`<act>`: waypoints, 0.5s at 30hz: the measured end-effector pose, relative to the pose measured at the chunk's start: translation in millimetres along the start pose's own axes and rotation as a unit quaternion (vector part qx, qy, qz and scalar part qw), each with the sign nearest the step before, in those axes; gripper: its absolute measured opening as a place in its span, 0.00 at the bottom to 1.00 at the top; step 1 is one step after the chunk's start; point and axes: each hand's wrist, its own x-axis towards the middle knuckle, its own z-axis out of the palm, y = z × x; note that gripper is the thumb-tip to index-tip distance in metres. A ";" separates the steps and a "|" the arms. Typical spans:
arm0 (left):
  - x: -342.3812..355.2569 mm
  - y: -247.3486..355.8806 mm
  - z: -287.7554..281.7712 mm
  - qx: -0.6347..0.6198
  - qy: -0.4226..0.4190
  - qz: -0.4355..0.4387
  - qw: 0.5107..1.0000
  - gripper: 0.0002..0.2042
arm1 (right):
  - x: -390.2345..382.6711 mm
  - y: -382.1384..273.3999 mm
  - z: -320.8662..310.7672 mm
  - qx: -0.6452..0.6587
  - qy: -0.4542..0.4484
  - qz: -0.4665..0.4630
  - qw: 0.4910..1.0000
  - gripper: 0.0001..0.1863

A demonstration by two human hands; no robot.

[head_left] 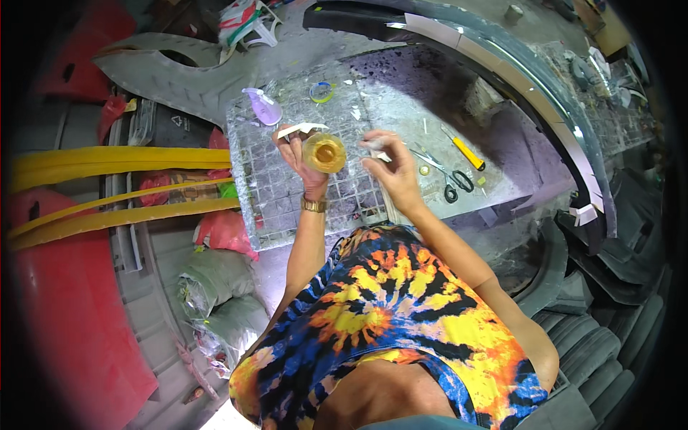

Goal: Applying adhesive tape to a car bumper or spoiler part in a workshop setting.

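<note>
My left hand (295, 156) is wrapped round a see-through amber container (335, 159), round and seen from above, with a darker ring at its middle. A narrow white strip (301, 129) lies across the fingertips of that hand, beside the container's rim. Just to the right, my right hand (396, 172) is raised with thumb and fingers curved round a small white scrap (380, 152). The two hands are apart, both over the grid-topped worktable (276, 193). What the scrap is made of cannot be made out.
Scissors (451, 179) and a yellow cutter knife (468, 153) lie right of my hands. A purple bottle (263, 107) and a tape ring (322, 91) are farther off. A long curved dark panel (502, 64) arches round the right side; yellow strips (129, 167) reach the table's left edge.
</note>
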 end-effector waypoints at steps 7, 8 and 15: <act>77.5 -16.0 -50.0 -0.229 -0.078 0.090 0.966 0.08 | -3.0 -0.9 -29.8 0.002 -0.027 0.115 0.993 0.09; 91.7 -24.3 -57.6 -0.174 -0.102 0.153 0.967 0.09 | -3.6 -7.5 -21.2 0.050 -0.037 0.140 0.988 0.14; 151.5 -41.1 -90.3 -0.039 -0.136 0.288 0.947 0.11 | -4.5 -9.1 20.9 0.071 -0.135 0.096 0.984 0.25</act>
